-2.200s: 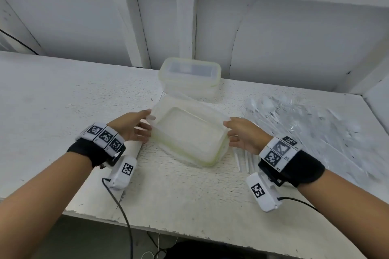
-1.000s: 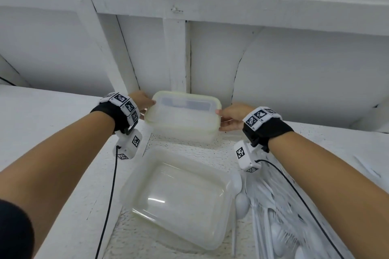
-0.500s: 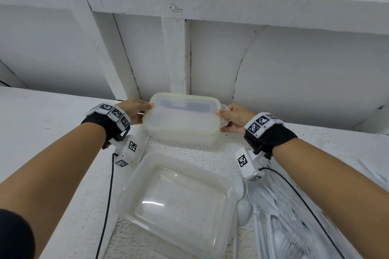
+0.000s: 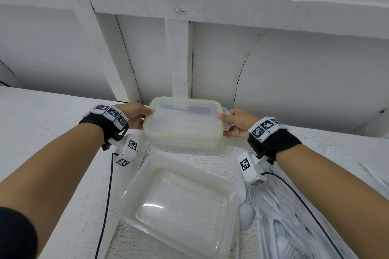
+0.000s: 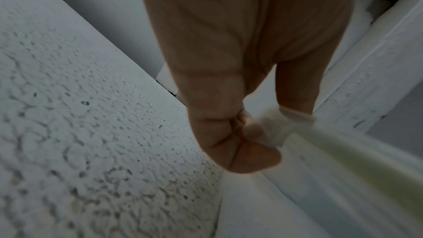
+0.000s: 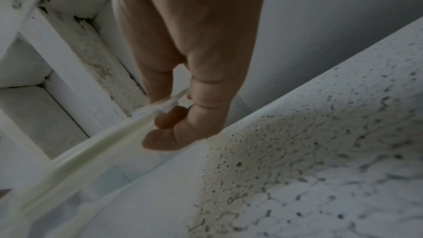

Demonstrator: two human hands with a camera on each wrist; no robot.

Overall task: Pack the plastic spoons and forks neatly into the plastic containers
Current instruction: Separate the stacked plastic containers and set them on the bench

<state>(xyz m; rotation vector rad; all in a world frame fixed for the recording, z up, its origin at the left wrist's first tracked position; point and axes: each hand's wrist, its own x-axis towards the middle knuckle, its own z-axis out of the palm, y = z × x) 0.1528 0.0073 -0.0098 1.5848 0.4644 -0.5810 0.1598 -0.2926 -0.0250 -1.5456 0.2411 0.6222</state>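
A lidded clear container (image 4: 183, 143) with a green-edged lid (image 4: 183, 120) stands at the back of the white table by the wall. My left hand (image 4: 147, 114) pinches the lid's left end tab (image 5: 286, 124), and my right hand (image 4: 224, 124) pinches the right end tab (image 6: 174, 99). In the wrist views each thumb lies on top of the lid edge (image 6: 91, 149) with curled fingers under it. An open, empty clear container (image 4: 179, 202) sits nearer to me. White plastic spoons and forks (image 4: 280, 216) lie in a heap at the lower right, one spoon (image 4: 245, 215) beside the open container.
The rough white table (image 4: 42, 132) runs out to the left. A white wall with posts (image 4: 179, 59) rises right behind the lidded container. Cables (image 4: 107, 195) hang from both wrist cameras, the right one across the cutlery heap.
Both hands have left the near open container, reached to the far lidded one and taken hold of its lid ends. Over the last half second they have barely moved.
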